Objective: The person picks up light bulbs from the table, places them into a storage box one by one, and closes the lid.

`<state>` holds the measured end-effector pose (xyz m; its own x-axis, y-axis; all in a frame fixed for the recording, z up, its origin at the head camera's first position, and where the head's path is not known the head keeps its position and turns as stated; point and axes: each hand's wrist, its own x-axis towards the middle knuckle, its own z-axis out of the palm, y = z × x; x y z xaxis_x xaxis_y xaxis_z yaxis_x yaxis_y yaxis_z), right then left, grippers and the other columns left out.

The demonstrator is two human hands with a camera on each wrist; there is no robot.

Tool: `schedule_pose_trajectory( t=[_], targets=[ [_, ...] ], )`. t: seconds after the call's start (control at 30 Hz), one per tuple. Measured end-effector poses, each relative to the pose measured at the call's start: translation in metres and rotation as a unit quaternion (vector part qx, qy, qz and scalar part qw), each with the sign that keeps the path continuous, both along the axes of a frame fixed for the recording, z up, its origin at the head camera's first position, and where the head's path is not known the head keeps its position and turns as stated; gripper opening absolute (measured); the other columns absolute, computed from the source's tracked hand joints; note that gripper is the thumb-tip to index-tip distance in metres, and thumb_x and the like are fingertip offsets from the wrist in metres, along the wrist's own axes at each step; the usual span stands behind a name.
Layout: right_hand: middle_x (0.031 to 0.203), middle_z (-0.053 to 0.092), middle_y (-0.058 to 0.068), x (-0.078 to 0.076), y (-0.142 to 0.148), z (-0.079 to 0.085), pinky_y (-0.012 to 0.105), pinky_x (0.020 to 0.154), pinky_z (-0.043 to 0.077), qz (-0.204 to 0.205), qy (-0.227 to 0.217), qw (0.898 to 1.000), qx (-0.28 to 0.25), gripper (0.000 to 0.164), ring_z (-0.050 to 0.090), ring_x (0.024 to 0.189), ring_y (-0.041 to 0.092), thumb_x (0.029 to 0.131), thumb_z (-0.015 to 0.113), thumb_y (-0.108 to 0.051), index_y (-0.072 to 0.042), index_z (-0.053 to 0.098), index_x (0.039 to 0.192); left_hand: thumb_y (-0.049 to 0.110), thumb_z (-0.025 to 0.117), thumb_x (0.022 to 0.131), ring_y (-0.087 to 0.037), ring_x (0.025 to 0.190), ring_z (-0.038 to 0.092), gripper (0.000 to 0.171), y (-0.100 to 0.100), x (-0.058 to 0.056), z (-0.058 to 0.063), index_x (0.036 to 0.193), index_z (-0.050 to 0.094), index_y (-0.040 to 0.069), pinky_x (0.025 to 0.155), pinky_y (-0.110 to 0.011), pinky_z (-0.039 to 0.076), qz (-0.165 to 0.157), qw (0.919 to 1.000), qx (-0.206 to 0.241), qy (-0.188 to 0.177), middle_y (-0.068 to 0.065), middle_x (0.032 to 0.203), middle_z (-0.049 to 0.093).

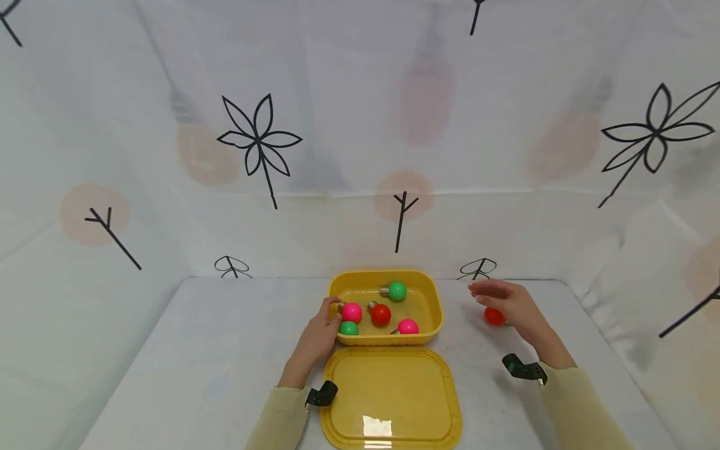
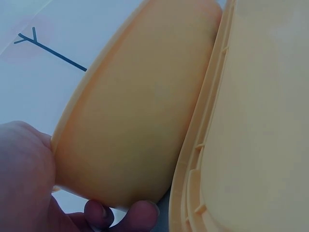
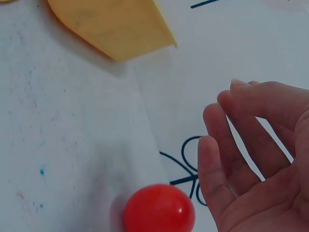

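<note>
A yellow rectangular tub (image 1: 435, 312) holds several small coloured light bulbs, among them a green bulb (image 1: 397, 290), a red bulb (image 1: 380, 315) and a pink bulb (image 1: 352, 312). My left hand (image 1: 319, 334) grips the tub at its left end, over the rim; in the left wrist view its fingertips (image 2: 141, 216) curl along the outer wall. To the right of the tub, my right hand (image 1: 514, 310) hovers with loosely bent fingers and nothing in them. Partly behind it in the head view lies a red, shiny, rounded object (image 3: 159, 210) on the table, with a bit of green beside it.
A yellow lid (image 1: 394, 390) lies flat directly in front of the tub. White cloth with black plant drawings (image 1: 259, 140) rises behind the white table (image 1: 208, 350) and along both sides.
</note>
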<state>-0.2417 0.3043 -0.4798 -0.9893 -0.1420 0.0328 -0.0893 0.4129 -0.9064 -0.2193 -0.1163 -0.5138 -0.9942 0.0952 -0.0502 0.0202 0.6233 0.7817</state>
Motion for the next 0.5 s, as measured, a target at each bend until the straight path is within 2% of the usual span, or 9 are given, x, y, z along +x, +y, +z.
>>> schedule_pose_trajectory(
  t=[0.27,0.4,0.5],
  targets=[
    [0.131,0.062,0.019,0.008,0.016,-0.002,0.017,0.084,0.049,-0.02,-0.008,1.0,0.013,0.045,0.058,0.102,-0.005,0.098,0.065,-0.028,-0.002,0.059,0.134,0.025,0.044,0.106,-0.023,0.071,0.053,0.036,0.001,0.001,0.001,0.141,0.042,0.019,0.065,-0.037,0.041,-0.006,0.9999,0.006,0.006,-0.009,0.087,0.061],
    [0.129,0.063,0.018,0.011,0.024,-0.003,0.015,0.084,0.047,-0.029,0.001,0.999,0.027,0.046,0.057,0.102,-0.006,0.098,0.065,-0.029,0.0,0.06,0.133,0.025,0.044,0.105,-0.023,0.076,0.054,0.035,0.0,0.001,-0.001,0.14,0.043,0.019,0.066,-0.036,0.041,-0.008,0.9999,0.003,0.014,-0.01,0.096,0.062],
    [0.128,0.064,0.015,0.012,0.029,-0.005,0.014,0.084,0.044,-0.032,0.007,0.998,0.047,0.046,0.055,0.101,-0.007,0.099,0.063,-0.031,-0.001,0.06,0.133,0.024,0.045,0.105,-0.023,0.074,0.054,0.035,0.0,0.0,-0.001,0.14,0.042,0.019,0.064,-0.035,0.041,-0.007,0.9999,0.003,0.014,-0.01,0.094,0.062]
  ],
)
